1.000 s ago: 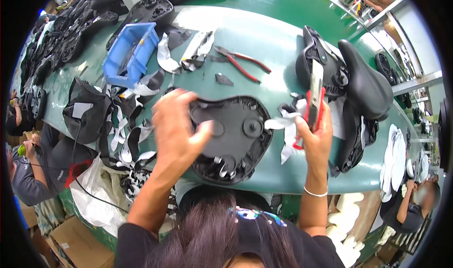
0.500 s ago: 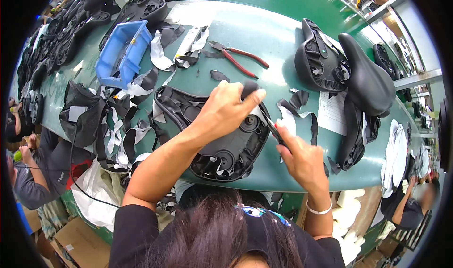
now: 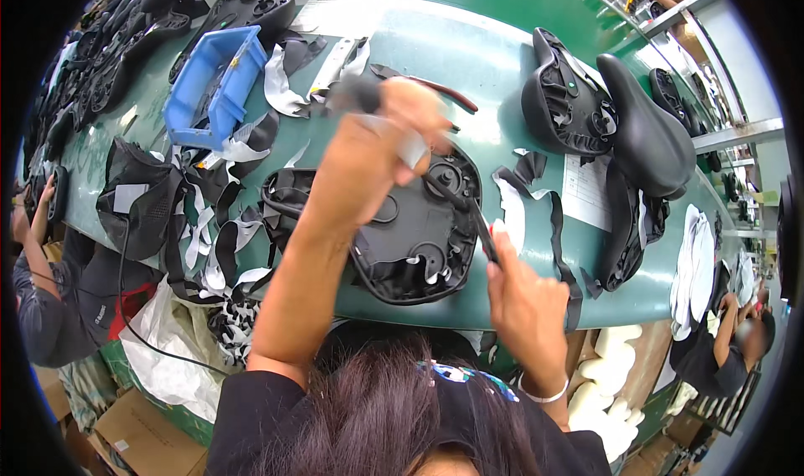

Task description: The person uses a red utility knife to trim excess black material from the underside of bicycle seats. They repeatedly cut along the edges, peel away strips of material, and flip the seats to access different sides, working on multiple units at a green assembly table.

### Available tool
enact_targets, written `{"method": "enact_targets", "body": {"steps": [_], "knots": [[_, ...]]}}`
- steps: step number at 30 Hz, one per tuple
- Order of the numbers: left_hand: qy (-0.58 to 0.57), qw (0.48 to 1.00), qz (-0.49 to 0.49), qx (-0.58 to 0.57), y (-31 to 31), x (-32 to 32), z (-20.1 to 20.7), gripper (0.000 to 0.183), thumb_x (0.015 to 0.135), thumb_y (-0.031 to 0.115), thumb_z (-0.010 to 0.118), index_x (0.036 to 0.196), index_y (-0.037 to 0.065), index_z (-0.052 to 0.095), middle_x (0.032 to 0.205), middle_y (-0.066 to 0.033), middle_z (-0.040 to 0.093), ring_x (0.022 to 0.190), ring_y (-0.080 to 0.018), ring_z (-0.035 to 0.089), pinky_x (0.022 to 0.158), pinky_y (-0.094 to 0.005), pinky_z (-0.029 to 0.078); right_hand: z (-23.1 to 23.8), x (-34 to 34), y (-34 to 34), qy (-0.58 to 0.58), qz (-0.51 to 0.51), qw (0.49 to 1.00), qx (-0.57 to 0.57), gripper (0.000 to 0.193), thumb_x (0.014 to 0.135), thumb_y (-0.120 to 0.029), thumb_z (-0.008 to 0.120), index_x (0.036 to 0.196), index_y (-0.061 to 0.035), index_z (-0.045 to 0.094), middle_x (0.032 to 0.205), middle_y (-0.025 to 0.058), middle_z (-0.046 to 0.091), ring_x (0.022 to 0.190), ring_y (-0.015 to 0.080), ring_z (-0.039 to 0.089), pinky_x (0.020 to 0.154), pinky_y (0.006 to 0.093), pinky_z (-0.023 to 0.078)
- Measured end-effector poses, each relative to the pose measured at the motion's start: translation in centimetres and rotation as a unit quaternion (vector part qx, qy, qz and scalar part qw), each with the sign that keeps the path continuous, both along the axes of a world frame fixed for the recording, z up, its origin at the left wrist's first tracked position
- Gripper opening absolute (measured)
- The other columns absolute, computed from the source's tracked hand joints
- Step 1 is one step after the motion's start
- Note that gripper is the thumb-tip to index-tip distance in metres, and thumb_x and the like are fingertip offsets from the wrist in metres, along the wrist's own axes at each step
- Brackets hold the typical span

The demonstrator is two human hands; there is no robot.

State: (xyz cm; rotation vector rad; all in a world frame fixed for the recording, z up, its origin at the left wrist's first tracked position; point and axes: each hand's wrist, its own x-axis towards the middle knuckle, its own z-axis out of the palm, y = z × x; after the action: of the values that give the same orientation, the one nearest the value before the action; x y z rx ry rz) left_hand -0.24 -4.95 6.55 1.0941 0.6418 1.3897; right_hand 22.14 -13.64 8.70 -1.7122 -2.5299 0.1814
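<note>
A black bicycle saddle (image 3: 394, 246) lies underside up on the green table in front of me, with its edge cover folded in around the shell. My left hand (image 3: 402, 128), smeared by motion, is raised over the saddle's far side. Its fingers are closed on a strip of black and white cover material (image 3: 358, 95). My right hand (image 3: 528, 296) grips a slim dark tool (image 3: 484, 231), whose kind I cannot make out. The tool's far end reaches the saddle's right edge. Beyond my left hand lie red-handled cutting pliers (image 3: 448, 91), partly hidden.
Black and white offcuts (image 3: 222, 254) litter the left side beside a black mesh bag (image 3: 138, 200) and a blue bin (image 3: 172, 124). More saddles (image 3: 645, 133) stand to the right over a printed sheet (image 3: 586, 193). Other people work at both sides.
My left hand has swung up and away with the strip. The saddle has shifted slightly away from me. My right hand has drawn a little nearer, still gripping the tool.
</note>
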Motion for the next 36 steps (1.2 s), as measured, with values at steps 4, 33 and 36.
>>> {"method": "enact_targets", "body": {"steps": [4, 33, 36], "knots": [[0.665, 0.644, 0.176, 0.335, 0.5, -0.4, 0.9, 0.017, 0.075, 0.015, 0.070, 0.081, 0.005, 0.058, 0.070, -0.0059, 0.048, 0.065, -0.0239, 0.044, 0.059, -0.0324, 0.038, 1.2, 0.5, 3.8, -0.043, 0.018, 0.998, 0.040, 0.040, 0.087, -0.020, 0.057, 0.127, -0.0169, 0.052, 0.060, 0.0110, 0.059, 0.049, 0.0319, 0.055, 0.045, 0.0418, 0.039], [0.546, 0.805, -0.185, 0.139, 1.2, -4.0, 2.9, 0.030, 0.079, 0.018, 0.068, 0.099, -0.001, 0.058, 0.095, -0.0083, 0.061, 0.083, -0.0176, 0.055, 0.072, -0.0320, 0.046, 4.4, 3.2, 2.3, -0.099, 0.107, 0.989, -0.005, 0.046, 0.080, -0.019, 0.066, 0.126, -0.0171, 0.058, 0.057, 0.0060, 0.050, 0.045, 0.0251, 0.047, 0.047, 0.0364, 0.036], [0.450, 0.814, -0.134, 0.343, 2.5, -1.2, -0.5, 0.022, 0.082, 0.021, 0.066, 0.087, 0.000, 0.059, 0.085, -0.0067, 0.063, 0.069, -0.0174, 0.058, 0.070, -0.0317, 0.047, 4.1, 4.0, 4.1, -0.012, 0.124, 0.991, -0.054, 0.045, 0.081, -0.019, 0.065, 0.126, -0.0163, 0.058, 0.057, 0.0058, 0.050, 0.046, 0.0270, 0.048, 0.048, 0.0370, 0.038]]}}
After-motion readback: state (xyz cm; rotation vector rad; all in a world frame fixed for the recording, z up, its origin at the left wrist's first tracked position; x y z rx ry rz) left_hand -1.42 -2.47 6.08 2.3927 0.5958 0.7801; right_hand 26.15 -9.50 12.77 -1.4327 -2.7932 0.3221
